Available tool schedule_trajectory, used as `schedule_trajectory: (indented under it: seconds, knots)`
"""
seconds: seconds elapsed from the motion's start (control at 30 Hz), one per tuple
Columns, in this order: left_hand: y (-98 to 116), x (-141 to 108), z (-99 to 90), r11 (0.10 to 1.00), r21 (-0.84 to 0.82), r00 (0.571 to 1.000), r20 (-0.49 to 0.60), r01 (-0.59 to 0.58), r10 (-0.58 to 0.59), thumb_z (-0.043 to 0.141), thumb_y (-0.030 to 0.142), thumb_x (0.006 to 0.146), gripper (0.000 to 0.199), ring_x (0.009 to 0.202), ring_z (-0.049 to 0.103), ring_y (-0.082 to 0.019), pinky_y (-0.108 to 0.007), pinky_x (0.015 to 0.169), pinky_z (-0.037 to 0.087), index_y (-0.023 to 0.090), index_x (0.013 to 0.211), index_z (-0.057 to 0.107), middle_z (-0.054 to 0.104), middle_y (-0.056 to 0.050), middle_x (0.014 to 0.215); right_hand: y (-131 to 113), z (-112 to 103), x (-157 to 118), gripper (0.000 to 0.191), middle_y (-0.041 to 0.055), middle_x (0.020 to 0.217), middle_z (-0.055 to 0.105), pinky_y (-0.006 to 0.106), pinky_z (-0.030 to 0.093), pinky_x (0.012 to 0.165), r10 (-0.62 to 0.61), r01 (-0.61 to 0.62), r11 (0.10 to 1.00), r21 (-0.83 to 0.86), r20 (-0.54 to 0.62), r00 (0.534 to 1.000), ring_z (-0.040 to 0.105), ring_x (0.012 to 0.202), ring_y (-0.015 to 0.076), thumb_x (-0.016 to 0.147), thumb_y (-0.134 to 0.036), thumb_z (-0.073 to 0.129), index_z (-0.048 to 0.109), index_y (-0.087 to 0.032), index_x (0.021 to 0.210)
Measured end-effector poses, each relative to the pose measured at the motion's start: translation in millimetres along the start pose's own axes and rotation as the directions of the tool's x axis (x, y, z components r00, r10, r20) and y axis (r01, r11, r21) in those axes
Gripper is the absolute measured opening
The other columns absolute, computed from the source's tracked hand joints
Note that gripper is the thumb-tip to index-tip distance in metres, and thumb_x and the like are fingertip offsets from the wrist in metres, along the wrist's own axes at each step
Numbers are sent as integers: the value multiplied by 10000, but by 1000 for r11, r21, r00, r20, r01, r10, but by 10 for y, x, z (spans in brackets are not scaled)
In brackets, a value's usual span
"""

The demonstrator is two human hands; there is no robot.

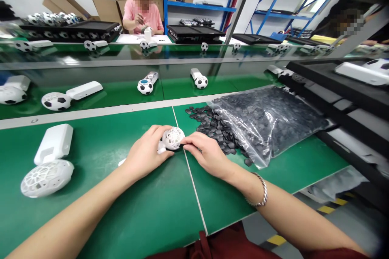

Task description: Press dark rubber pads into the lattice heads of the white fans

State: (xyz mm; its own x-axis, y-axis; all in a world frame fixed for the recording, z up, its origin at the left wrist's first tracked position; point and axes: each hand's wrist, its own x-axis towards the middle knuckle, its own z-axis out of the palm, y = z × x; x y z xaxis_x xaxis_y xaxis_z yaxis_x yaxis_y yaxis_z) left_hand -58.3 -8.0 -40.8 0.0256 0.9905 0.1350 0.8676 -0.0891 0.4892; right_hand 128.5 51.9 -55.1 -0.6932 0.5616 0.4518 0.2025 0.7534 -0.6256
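Note:
My left hand [149, 147] is wrapped round a white ball-headed housing [174, 138], whose round head shows an open lattice pattern. Its handle is mostly hidden under that hand. My right hand [207, 154] pinches thumb and forefinger together at the head's right edge; whatever lies between those fingertips is too small to make out. Just beyond the right hand, loose black plastic pieces [214, 126] spill from a clear plastic bag [267, 115] full of them. Another white housing [48, 176] with a lattice head lies on the green bench at the left.
Behind a pale rail, a green belt [121, 85] carries several white housings with black patches, one of them a football-patterned housing [146, 85]. Stacked black trays [349, 89] crowd the right side. Across the line sits a co-worker in a pink shirt [142, 16].

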Motion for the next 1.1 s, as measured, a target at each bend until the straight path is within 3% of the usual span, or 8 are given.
schedule_trajectory:
  seconds: [0.17, 0.33, 0.53, 0.7, 0.83, 0.93, 1.0, 1.1]
  knots:
    - [-4, 2, -13, 998, -62, 999, 49, 19, -16, 612, 293, 720, 476, 1013, 517, -206, -336, 874, 431, 284, 1163, 440, 486, -1, 1164, 0, 5, 2, 104, 40, 843, 577, 281, 440, 736, -56, 58, 998, -39, 32, 998, 530, 810, 149, 889, -197, 485, 585, -170, 877]
    - [-4, 10, 22, 997, -71, 999, 48, 27, -24, 626, 423, 710, 513, 992, 535, -212, -332, 850, 440, 285, 1169, 444, 504, -5, 1163, -32, 76, 28, 42, 7, 798, 588, 259, 436, 730, 36, -33, 995, 99, -29, 999, 539, 778, 128, 831, -152, 577, 599, -176, 804]
    - [-3, 27, 32, 998, -50, 998, 51, 42, -40, 608, 442, 728, 505, 996, 537, -211, -319, 810, 449, 283, 1181, 451, 532, 4, 1159, 16, 155, 23, 69, 12, 802, 482, 247, 443, 721, 182, -162, 960, 227, -71, 981, 498, 797, 123, 764, -145, 644, 589, -166, 728]
    - [0, 44, 22, 995, -87, 998, 51, 43, -39, 619, 428, 718, 450, 931, 552, -196, -297, 765, 443, 289, 1126, 490, 560, 12, 1087, 16, 192, 35, 305, 61, 1120, 460, 265, 453, 793, 326, -295, 911, 289, -64, 943, 442, 1071, 171, 691, -117, 677, 510, -173, 940]
    - [-11, 57, 37, 994, -101, 999, 41, 35, -31, 605, 464, 717, 420, 915, 553, -202, -300, 752, 435, 273, 1081, 516, 575, 2, 1047, 28, 185, 65, 410, 33, 1081, 527, 245, 468, 750, 378, -359, 860, 363, 19, 926, 512, 995, 144, 706, -134, 670, 455, -186, 1052]
    - [-28, 54, 38, 995, -76, 996, 60, 70, -66, 602, 471, 712, 461, 924, 555, -207, -301, 735, 442, 294, 1121, 485, 560, 8, 1096, 161, 43, 127, 313, 19, 1033, 561, 239, 460, 737, 340, -343, 907, 243, 55, 939, 535, 945, 136, 755, -198, 659, 500, -183, 1024]
    - [-43, 54, 26, 992, -56, 990, 92, 113, -107, 619, 445, 695, 509, 922, 560, -210, -303, 727, 450, 299, 1154, 455, 551, 11, 1128, 306, -114, 178, 161, 20, 961, 578, 256, 441, 781, 345, -345, 938, -6, 27, 938, 534, 910, 137, 809, -227, 616, 564, -171, 951]
    - [-71, 67, 3, 993, -21, 985, 133, 116, -112, 616, 374, 682, 523, 987, 544, -222, -327, 786, 447, 307, 1172, 444, 537, 26, 1176, 519, -324, 230, 79, 43, 899, 578, 307, 395, 850, 401, -373, 840, -394, -12, 916, 505, 905, 173, 818, -226, 616, 637, -163, 860]
